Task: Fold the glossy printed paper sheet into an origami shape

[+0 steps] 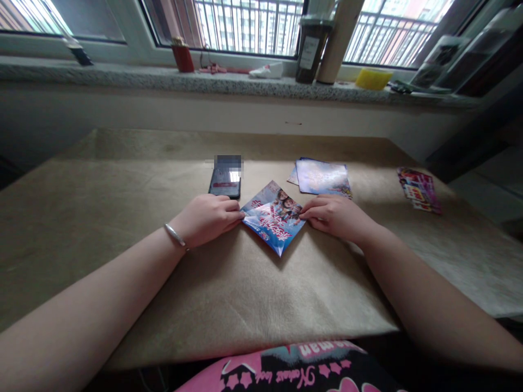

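The paper (273,218), blue with red and white lettering and some printed figures, is laid on the table (261,305) in front of the person, between the two hands. It is turned like a diamond, with one corner pointed toward the person and one toward the window. A crease is shown across its middle.

The left corner is pinched by the left hand (212,216), whose fingers are pressed together with the thumb at the paper's edge. The right corner is pinched by the right hand (337,218) between thumb and fingertips, the other fingers being curled close. A silver bracelet (175,235) is worn on the left wrist.

The phone (226,179) is placed just beyond the left hand, its screen partly blurred. More sheets (322,177) are stacked loosely just beyond the right hand, the top one brightened by glare. Farther to the right, well apart from the paper, some cards (419,189) are fanned out near the table's edge. On the sill (134,76), a dark jar (311,49) and a yellow object (373,79) are seen.
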`<action>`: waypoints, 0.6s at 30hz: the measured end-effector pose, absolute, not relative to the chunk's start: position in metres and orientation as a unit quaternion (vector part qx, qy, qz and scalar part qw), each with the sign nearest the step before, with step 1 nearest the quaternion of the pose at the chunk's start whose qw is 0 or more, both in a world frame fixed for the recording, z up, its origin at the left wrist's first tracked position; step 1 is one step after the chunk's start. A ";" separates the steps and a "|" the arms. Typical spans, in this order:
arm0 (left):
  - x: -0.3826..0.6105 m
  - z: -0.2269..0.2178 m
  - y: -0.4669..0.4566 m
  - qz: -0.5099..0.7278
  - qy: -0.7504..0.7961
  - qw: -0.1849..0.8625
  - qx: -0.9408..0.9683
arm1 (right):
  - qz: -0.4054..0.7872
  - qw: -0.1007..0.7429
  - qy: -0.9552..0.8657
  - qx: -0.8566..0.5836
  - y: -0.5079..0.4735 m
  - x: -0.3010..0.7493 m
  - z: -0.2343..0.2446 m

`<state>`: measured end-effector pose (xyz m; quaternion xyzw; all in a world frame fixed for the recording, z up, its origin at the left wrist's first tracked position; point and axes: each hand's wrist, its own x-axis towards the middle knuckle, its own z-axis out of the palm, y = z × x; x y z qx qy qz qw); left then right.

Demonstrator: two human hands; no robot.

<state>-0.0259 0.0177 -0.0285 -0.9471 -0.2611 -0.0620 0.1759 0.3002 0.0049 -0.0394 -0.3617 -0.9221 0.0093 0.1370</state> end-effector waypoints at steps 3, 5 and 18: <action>-0.026 -0.026 0.019 -0.053 -0.250 0.178 -0.950 | 0.018 0.138 -0.922 -0.362 0.006 0.302 -0.040; -0.026 -0.024 0.019 -0.047 -0.245 0.175 -0.952 | 0.028 0.139 -0.920 -0.366 0.006 0.303 -0.039; -0.029 -0.035 0.026 -0.092 -0.370 -0.014 -0.924 | 0.133 0.156 -0.855 -0.476 0.008 0.296 -0.048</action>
